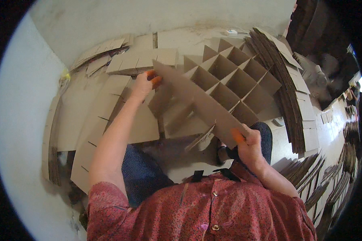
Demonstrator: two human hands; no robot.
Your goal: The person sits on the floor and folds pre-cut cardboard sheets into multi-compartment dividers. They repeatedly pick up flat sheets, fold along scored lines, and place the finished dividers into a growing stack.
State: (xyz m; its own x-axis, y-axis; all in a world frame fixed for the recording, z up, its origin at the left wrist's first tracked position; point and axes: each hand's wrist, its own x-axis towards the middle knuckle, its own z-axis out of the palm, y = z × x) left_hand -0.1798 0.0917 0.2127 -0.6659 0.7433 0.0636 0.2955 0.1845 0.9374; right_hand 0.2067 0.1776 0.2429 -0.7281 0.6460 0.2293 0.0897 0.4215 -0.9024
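Observation:
A long brown cardboard strip slants across the middle, held between my two hands. My left hand, with orange on its fingertips, grips the strip's far left end. At the near right end, my right hand is closed on it, thumb on the face. Behind and partly under the strip stands a cardboard divider grid of crossed strips forming diamond-shaped cells. Its near left part is hidden by the held strip. Flat slotted cardboard sheets lie just below my left hand.
Stacked slotted strips run along the grid's right side. Another pile lies beyond my left hand, with more sheets against the left wall. Several cardboard bundles lie at lower right. A small white object sits by the back wall.

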